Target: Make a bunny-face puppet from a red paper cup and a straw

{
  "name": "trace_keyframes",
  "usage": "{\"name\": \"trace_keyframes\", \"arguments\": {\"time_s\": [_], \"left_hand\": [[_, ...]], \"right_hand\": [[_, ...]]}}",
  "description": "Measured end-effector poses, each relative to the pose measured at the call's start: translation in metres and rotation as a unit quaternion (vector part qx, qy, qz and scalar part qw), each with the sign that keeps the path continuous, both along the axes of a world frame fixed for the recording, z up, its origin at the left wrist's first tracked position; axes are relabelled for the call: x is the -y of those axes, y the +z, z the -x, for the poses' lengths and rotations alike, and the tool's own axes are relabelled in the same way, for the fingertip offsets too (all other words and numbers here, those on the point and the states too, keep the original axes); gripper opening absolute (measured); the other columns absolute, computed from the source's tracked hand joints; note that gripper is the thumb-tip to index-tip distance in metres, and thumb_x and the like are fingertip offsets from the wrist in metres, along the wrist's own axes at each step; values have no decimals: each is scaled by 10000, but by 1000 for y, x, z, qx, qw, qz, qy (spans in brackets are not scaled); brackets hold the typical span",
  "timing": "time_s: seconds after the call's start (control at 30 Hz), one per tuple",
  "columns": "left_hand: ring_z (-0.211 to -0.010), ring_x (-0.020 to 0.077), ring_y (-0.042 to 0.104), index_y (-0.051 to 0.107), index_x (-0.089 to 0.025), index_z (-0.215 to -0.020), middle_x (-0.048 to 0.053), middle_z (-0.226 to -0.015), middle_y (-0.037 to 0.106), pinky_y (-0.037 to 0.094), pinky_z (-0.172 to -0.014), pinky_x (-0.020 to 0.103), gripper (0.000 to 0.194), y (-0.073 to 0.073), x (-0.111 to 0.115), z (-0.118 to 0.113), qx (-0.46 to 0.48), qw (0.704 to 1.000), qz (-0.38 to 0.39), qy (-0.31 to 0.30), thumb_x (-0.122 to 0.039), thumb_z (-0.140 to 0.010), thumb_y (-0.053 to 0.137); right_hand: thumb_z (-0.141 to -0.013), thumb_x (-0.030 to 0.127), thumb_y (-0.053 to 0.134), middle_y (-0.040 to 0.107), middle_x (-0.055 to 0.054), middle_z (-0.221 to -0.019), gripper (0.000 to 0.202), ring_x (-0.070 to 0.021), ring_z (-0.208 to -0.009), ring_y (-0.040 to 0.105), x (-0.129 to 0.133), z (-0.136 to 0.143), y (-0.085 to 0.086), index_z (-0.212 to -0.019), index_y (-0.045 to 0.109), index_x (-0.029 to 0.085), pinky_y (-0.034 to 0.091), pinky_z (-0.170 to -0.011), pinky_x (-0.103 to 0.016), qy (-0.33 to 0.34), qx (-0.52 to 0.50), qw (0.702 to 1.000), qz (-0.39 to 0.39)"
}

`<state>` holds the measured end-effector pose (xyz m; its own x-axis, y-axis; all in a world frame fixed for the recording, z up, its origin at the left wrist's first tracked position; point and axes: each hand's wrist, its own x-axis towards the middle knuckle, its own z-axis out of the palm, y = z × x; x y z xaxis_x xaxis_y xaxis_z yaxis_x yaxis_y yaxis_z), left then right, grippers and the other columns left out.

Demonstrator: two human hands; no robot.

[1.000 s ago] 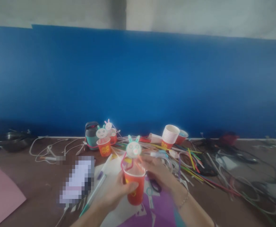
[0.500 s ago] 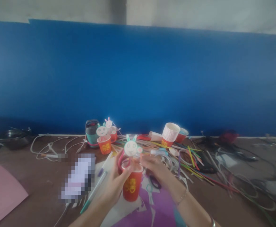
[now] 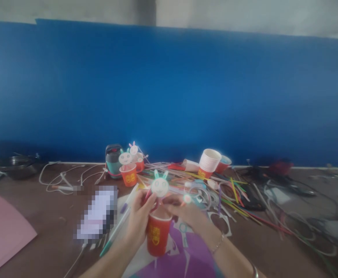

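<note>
A red paper cup [image 3: 159, 236] with yellow characters stands in front of me. My left hand [image 3: 140, 218] curls around its left side, thumb at the rim. Above the cup's mouth rises a white paper rabbit head [image 3: 160, 187] with green-edged ears. Pink material shows under the head, by my left fingers. My right hand [image 3: 183, 210] reaches over the right rim, fingers pinched together just below the head. What they grip is hidden. A small round disc with a pinkish rim [image 3: 187, 199] sits over the back of my right hand.
Two similar rabbit cups, the nearer a red cup [image 3: 128, 175], stand by a dark green container [image 3: 113, 160]. A cup stack [image 3: 209, 162] is at the back right. Coloured strips [image 3: 238, 210] and paper scraps lie rightward. A phone [image 3: 98, 212] and a pen [image 3: 119, 226] are left.
The cup and rabbit head have come slightly nearer and left. My right hand has moved left, with fingers now over the cup rim; the small disc has shifted right and down.
</note>
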<state>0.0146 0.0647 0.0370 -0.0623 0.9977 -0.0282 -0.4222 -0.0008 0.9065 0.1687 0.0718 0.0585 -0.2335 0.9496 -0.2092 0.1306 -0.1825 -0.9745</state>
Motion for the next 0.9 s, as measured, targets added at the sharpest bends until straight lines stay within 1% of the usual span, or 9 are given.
{"name": "trace_keyframes", "arguments": {"time_s": [0.13,0.2,0.3,0.4,0.53,0.6,0.67,0.73,0.9], "left_hand": [[-722,150,621,571,-197,-820,-16,-796,639,518,-691,268,266,3,1,0,-8,1000,-10,-17,-405,-762,728],[-763,165,631,586,-196,-842,-1,-825,649,521,-721,280,261,5,2,0,-17,999,-22,-20,-433,-798,686],[-756,173,629,590,-187,-815,10,-797,646,522,-712,283,282,8,3,-1,-17,999,-23,-27,-457,-806,668],[-718,158,605,596,-170,-746,9,-739,633,504,-657,249,289,8,2,-2,-25,998,-18,-51,-434,-772,710],[-693,139,583,603,-157,-693,2,-705,628,472,-640,227,279,2,-1,-1,-38,996,-4,-79,-390,-738,749],[-700,146,595,600,-159,-691,5,-716,638,466,-644,235,282,-3,-2,0,-31,996,8,-77,-395,-740,745],[-679,148,600,596,-164,-698,4,-711,644,452,-622,238,285,-6,-3,1,-24,997,21,-74,-406,-742,740],[-625,138,588,589,-169,-696,-3,-681,640,432,-588,235,290,-6,-2,1,-20,996,31,-81,-412,-736,742],[-551,133,573,581,-171,-659,-5,-639,638,423,-568,245,310,-3,-1,0,-25,994,39,-94,-421,-710,757]], "right_hand": [[-633,446,742,553,30,-516,273,-96,-448,458,1,5,-3,-636,642,192,370,-435,-226,-7,27,1000,3],[-653,482,716,502,34,-469,332,-96,-432,436,1,5,1,-556,581,195,352,-425,-232,-12,39,999,2],[-664,452,699,469,38,-451,349,-93,-431,415,1,3,7,-505,515,201,323,-424,-233,-19,62,998,-12],[-657,386,703,475,40,-455,288,-97,-441,404,2,0,13,-521,523,207,314,-435,-238,-5,70,997,-17],[-658,285,667,485,50,-475,131,-99,-434,381,3,-2,17,-603,574,212,318,-447,-247,9,62,998,8],[-662,256,644,459,57,-455,145,-92,-419,363,3,-2,18,-568,544,209,305,-437,-241,16,59,998,20],[-671,268,648,431,57,-433,228,-86,-411,352,3,-2,18,-509,500,203,285,-424,-235,27,69,997,28],[-669,315,685,434,52,-436,271,-86,-415,356,3,-2,18,-500,509,197,271,-416,-234,45,86,995,36],[-622,426,778,482,48,-488,280,-86,-441,380,2,-3,13,-652,646,180,266,-414,-221,75,105,991,39]]}}
